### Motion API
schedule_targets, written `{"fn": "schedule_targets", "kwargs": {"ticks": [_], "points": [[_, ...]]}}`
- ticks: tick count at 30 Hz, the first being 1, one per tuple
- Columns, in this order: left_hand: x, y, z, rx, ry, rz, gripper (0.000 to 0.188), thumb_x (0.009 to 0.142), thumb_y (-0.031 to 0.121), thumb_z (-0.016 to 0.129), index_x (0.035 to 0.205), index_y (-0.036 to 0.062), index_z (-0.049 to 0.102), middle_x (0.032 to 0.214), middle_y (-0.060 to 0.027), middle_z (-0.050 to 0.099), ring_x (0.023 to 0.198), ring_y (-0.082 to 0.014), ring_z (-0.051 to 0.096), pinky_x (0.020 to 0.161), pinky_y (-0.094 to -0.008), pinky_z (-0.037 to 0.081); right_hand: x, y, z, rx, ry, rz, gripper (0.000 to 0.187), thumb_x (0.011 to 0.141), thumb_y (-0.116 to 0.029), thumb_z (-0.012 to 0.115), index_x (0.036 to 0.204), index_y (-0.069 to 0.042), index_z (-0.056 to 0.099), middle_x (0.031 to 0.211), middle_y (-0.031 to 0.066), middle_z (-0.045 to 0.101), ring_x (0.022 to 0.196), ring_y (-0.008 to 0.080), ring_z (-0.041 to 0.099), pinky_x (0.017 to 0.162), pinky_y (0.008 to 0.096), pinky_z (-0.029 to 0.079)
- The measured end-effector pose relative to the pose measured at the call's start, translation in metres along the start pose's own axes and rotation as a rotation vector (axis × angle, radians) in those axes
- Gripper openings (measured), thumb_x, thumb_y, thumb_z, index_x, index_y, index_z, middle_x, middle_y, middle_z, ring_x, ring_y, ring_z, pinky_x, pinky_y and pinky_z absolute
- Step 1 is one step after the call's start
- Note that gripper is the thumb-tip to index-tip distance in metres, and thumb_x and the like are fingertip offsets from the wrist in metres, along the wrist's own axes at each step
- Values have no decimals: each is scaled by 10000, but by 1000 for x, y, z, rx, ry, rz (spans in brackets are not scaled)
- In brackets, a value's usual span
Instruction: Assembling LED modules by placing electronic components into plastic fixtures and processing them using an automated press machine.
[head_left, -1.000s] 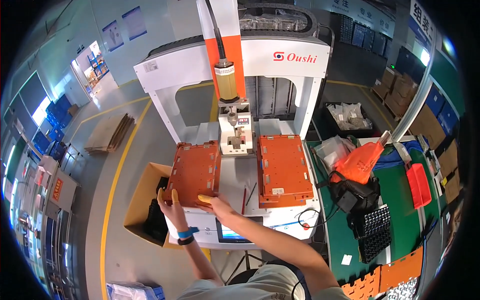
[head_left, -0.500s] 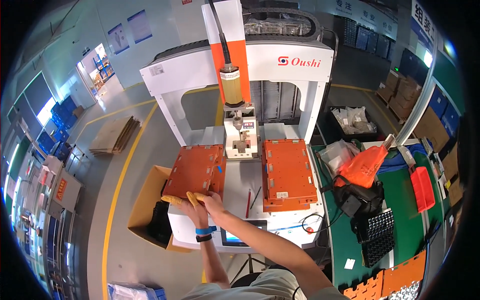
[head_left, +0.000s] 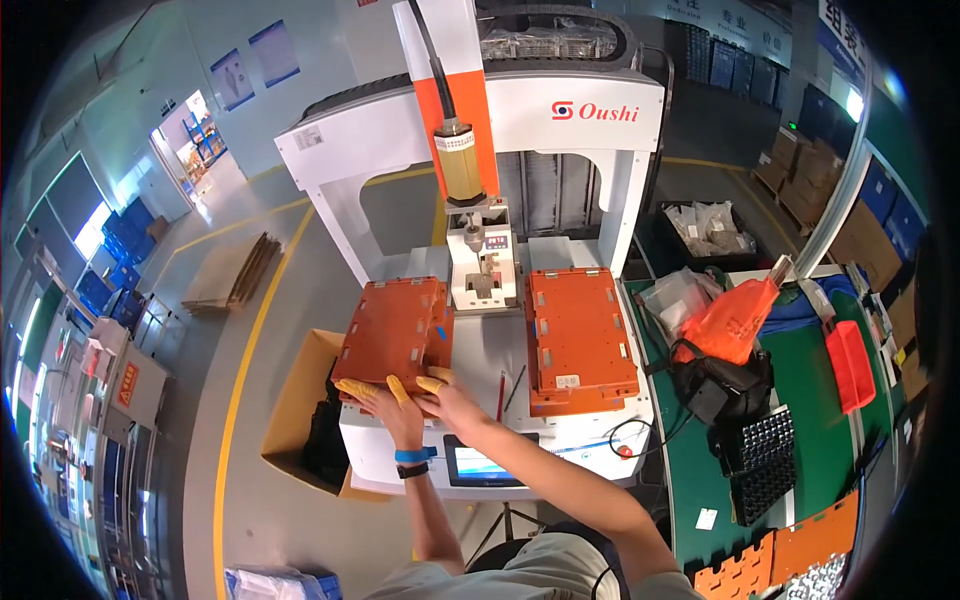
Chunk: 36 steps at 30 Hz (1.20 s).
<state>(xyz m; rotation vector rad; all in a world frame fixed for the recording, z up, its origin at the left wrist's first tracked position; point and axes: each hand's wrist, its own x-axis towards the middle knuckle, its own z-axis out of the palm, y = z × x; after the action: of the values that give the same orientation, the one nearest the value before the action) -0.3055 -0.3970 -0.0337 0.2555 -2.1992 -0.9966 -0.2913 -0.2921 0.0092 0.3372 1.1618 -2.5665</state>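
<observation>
On the left side of the white machine's bed lies an orange plate fixture (head_left: 390, 322) with a flat top. My left hand (head_left: 398, 415), wearing yellow finger covers, rests at its front edge, fingers stretched out and thumb apart. Beside it, my right hand (head_left: 455, 402) has its fingers bent around the front right corner of the fixture; some fingertips are hidden there. A second orange fixture (head_left: 578, 330) lies to the right, touched by neither hand. Between the two, farther back, stands the machine's driver head (head_left: 459, 165) above a small white station (head_left: 487, 285).
A control screen (head_left: 490, 462) sits at the machine's front. A red pen-like tool (head_left: 501, 395) lies on the bed. On the right, a green bench (head_left: 650, 300) carries an orange bag (head_left: 732, 322), a black bag (head_left: 715, 385) and black trays (head_left: 757, 468). A cardboard box (head_left: 295, 420) stands at left.
My right hand has moved right, away from my left thumb, to the fixture's front right corner. My left hand stays at the front edge. The whole view has shifted slightly.
</observation>
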Motion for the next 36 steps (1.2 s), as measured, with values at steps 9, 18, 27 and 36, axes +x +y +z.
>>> {"fn": "schedule_targets", "kwargs": {"ticks": [9,18,27,36], "points": [[-18,-21,-3,140,-48,-17,872,1029,477,412,1548,-94,8,1611,-343,-89,1496,-488,-132,1189,-617,-35,-100,-112,-99,27,75,-333,392,1045,-181,322,1353,-6,490,1234,185,646,1044,259,680,957,364,543],[-73,-37,9,2,39,-127,819,1040,413,415,1560,-75,13,1641,-283,-33,1528,-419,-26,1232,-513,-13,-175,-115,-154,61,157,-329,296,992,-201,565,1240,-50,625,1030,66,689,853,158,615,765,279,499],[-215,-132,17,228,-235,-146,766,1041,382,419,1553,-93,104,1635,-295,44,1529,-412,21,1244,-467,37,-201,-99,-251,-180,432,-467,352,1019,-242,446,1253,-48,624,1137,90,699,1020,223,659,911,364,508],[-206,-141,18,331,-127,-174,723,1062,416,378,1570,-42,143,1636,-272,97,1504,-430,129,1236,-466,125,-163,-70,-219,-79,274,-147,390,1046,-247,433,1304,16,557,1203,184,675,1058,250,685,922,364,547]]}}
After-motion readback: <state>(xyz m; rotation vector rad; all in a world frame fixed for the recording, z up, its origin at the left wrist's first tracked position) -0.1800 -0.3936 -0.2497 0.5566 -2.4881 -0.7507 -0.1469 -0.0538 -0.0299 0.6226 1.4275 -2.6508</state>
